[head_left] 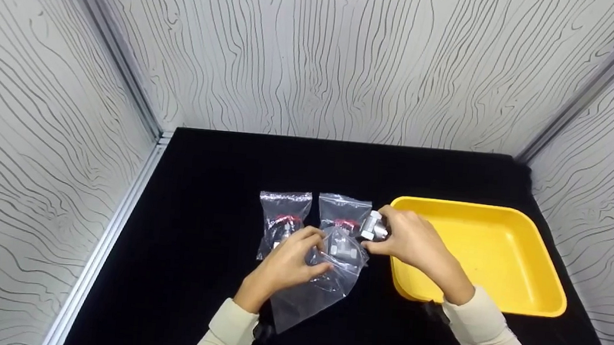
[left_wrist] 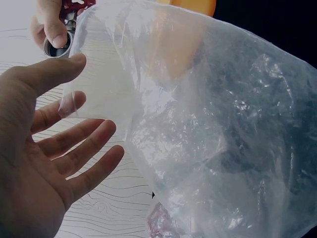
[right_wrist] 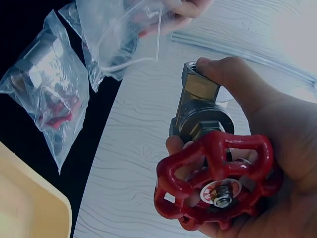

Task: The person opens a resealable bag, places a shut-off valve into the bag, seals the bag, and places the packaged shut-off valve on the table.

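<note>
My right hand (head_left: 418,240) grips a metal gate valve (head_left: 373,226) with a red handwheel (right_wrist: 215,156). In the right wrist view its thumb lies at the threaded end. My left hand (head_left: 285,262) is at the mouth of a clear plastic bag (head_left: 309,300), thumb and fingers spread apart. The left wrist view shows the bag's film (left_wrist: 198,114) over the index fingertip, the thumb apart from it. Behind the left hand lie two clear bags, a left one (head_left: 284,206) and a right one (head_left: 344,206), each with a red-handled valve inside. The loose bag partly covers the right one.
A yellow plastic basin (head_left: 482,206) stands to the right, beneath the right forearm. Black cloth (head_left: 217,187) covers the table. Pale wood-patterned panels (head_left: 317,56) rise at the back and both sides, with a metal rail (head_left: 106,238) along the left edge.
</note>
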